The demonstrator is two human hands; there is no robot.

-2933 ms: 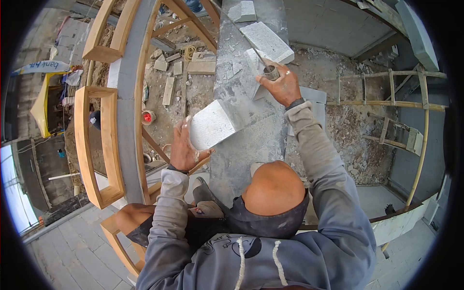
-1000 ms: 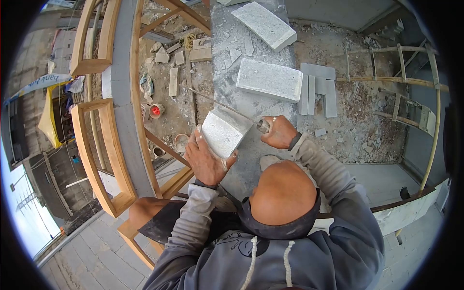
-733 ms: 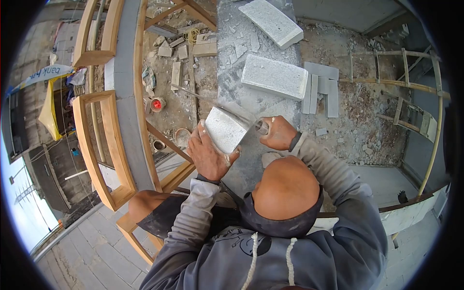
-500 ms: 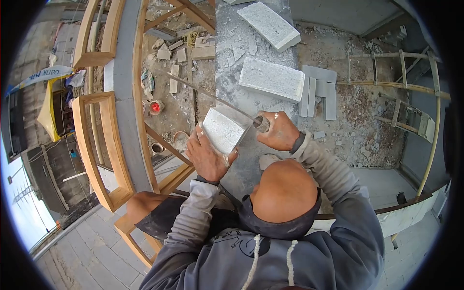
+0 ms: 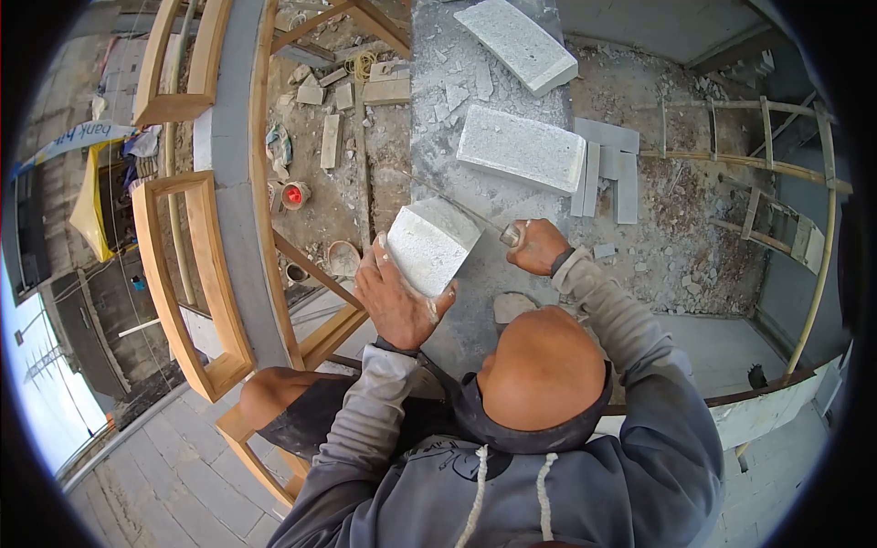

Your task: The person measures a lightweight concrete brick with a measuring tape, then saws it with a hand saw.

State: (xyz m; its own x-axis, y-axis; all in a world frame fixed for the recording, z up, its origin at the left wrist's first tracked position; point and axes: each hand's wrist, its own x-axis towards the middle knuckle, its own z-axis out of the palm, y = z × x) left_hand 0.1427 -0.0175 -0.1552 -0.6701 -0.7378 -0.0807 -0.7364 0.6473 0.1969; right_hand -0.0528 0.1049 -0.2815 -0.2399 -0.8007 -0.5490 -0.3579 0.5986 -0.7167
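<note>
My left hand (image 5: 399,301) is wrapped around the near end of a pale grey lightweight block (image 5: 434,247), fingers along its left side and thumb at its lower right. The block sits tilted at the left edge of a dusty board (image 5: 461,315). My right hand (image 5: 537,247) is closed on the round handle of a long-bladed tool (image 5: 475,217). Its narrow blade points away to the upper left and passes behind the block's upper right edge. Whether it is a saw or a machete I cannot tell. Dust whitens the fingers of both hands.
Two larger blocks (image 5: 521,149) (image 5: 519,47) lie farther along the board among chips. Thin grey offcuts (image 5: 625,183) are to the right. Wooden frames (image 5: 196,274) stand on the left, with a bucket (image 5: 294,194) on the ground beyond. A bamboo ladder (image 5: 767,164) is at right.
My right hand has drawn back slightly to the right with the tool, and the blade now looks shorter in view. My left hand keeps its hold on the block.
</note>
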